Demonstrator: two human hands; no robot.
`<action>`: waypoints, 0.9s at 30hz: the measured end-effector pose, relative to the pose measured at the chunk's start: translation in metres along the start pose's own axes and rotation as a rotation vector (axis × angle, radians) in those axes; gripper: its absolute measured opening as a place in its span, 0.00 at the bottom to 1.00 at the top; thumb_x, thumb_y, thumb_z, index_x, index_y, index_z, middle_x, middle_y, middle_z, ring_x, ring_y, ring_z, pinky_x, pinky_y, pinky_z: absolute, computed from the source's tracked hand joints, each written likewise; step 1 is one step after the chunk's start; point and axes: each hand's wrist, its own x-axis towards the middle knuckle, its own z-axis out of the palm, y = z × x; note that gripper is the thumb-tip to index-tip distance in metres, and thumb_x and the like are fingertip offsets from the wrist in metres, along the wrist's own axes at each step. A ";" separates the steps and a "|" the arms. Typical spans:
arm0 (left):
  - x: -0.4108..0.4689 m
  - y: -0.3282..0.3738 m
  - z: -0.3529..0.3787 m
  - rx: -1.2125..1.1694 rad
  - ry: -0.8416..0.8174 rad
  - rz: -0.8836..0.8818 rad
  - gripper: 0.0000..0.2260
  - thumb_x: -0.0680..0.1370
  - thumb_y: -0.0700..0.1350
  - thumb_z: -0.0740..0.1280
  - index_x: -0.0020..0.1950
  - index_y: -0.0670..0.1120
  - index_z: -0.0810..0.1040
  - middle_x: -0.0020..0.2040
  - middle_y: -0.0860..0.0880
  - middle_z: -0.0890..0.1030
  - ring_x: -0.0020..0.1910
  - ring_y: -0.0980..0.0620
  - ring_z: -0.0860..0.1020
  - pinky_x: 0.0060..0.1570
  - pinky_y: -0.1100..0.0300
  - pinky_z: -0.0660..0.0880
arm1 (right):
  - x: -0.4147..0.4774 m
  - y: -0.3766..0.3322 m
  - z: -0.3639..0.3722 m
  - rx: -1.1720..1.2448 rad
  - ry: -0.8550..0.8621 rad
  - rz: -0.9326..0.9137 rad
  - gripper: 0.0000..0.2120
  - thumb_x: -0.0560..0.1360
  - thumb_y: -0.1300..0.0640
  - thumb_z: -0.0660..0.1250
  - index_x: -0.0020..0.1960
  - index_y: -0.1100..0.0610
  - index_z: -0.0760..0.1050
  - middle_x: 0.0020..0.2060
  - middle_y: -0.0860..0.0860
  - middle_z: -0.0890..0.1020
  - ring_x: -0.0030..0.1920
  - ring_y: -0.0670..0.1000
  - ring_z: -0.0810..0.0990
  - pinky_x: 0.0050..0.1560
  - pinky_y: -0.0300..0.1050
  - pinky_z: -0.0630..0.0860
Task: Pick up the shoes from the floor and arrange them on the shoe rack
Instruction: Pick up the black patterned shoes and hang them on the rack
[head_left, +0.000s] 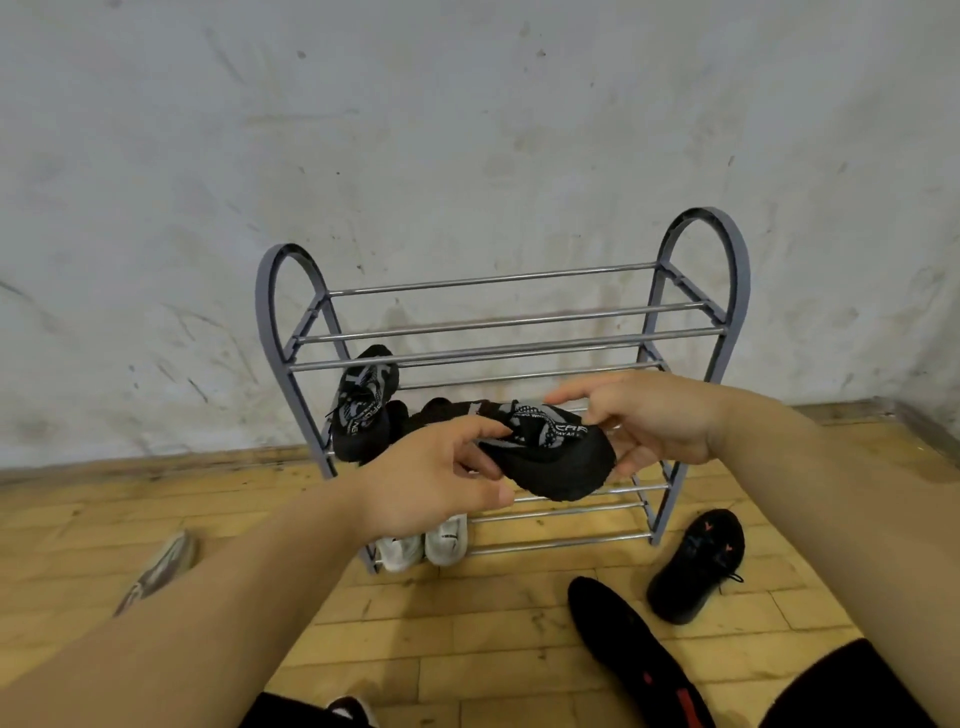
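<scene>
A black sneaker with grey printed laces (545, 457) is held in the air in front of the grey shoe rack (498, 322). My left hand (431, 478) pinches its near side and my right hand (649, 421) grips its far end. Its matching black sneaker (363, 405) sits on the rack's middle shelf at the left, toe up. A pair of white sneakers (421, 545) stands on the bottom shelf at the left. The top shelf holds no shoes.
On the yellow brick floor lie a black shoe (696, 566) right of the rack, another black shoe with red marks (634, 660) nearer me, and a grey shoe (156, 571) at the left. A stained white wall stands behind the rack.
</scene>
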 end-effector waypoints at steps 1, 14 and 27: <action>0.002 -0.006 0.000 0.009 0.015 -0.010 0.31 0.71 0.60 0.77 0.71 0.65 0.71 0.55 0.56 0.84 0.53 0.55 0.84 0.62 0.49 0.79 | 0.005 0.000 0.005 0.006 0.001 0.017 0.23 0.79 0.62 0.58 0.65 0.40 0.79 0.47 0.55 0.85 0.43 0.55 0.84 0.50 0.53 0.80; 0.052 -0.070 -0.033 -0.052 0.156 -0.132 0.24 0.79 0.49 0.72 0.75 0.54 0.72 0.60 0.54 0.83 0.58 0.57 0.81 0.67 0.53 0.75 | 0.115 0.003 0.071 0.188 0.223 0.013 0.16 0.81 0.57 0.65 0.65 0.42 0.77 0.54 0.53 0.87 0.49 0.55 0.89 0.52 0.54 0.85; 0.073 -0.154 -0.067 0.639 0.254 -0.352 0.34 0.80 0.63 0.62 0.83 0.58 0.54 0.82 0.47 0.58 0.81 0.42 0.52 0.77 0.40 0.59 | 0.229 0.007 0.136 0.221 0.336 0.066 0.24 0.84 0.57 0.58 0.77 0.41 0.62 0.60 0.57 0.79 0.49 0.60 0.85 0.28 0.40 0.79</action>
